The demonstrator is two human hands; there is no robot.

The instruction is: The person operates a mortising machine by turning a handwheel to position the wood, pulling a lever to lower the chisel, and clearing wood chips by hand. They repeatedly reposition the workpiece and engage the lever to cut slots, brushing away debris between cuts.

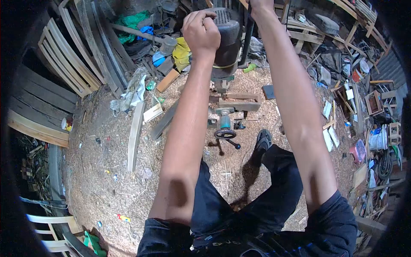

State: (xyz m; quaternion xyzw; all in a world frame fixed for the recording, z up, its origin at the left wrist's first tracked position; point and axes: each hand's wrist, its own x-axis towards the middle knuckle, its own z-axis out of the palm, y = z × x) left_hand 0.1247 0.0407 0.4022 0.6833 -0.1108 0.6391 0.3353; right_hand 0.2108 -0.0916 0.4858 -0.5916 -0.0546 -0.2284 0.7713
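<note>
In front of me stands a woodworking machine with a dark motor housing [227, 43], its top perforated. My left hand [201, 35] rests with curled fingers against the rim of this housing. At the top edge, my right hand [261, 5] is closed around the upper end of a dark lever [248, 36]; part of that hand is cut off. Below the motor, a wooden piece [246, 104] lies across the machine's table. Under it are a green screw column [225, 121], a black handwheel [225, 134] and a ball-ended handle [236, 146].
Wood shavings cover the floor [111, 171]. Curved wooden slats [68, 55] lean at the left, and a loose board [136, 136] lies nearby. On the right are piled scraps, a pink plastic item [358, 150] and a coiled hose [385, 165]. My sandalled foot [264, 139] stands near the handwheel.
</note>
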